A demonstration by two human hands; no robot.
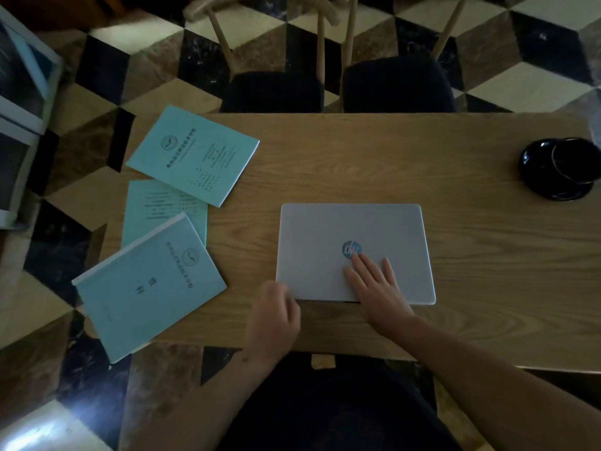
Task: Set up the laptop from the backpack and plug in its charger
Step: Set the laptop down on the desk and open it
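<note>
A closed silver laptop (328, 236) with a round blue logo lies flat on the wooden table (455, 255), lid up. My right hand (377, 288) rests flat on the near part of the lid, fingers spread, fingertips at the logo. My left hand (276, 317) is curled at the laptop's near-left corner, fingers against the front edge. No backpack or charger is in view.
Three pale green booklets (195, 154) lie at the table's left end, one (146, 288) overhanging the near edge. A black cup on a black saucer (559, 169) sits far right. Two chairs with dark seats (273, 89) stand across the table.
</note>
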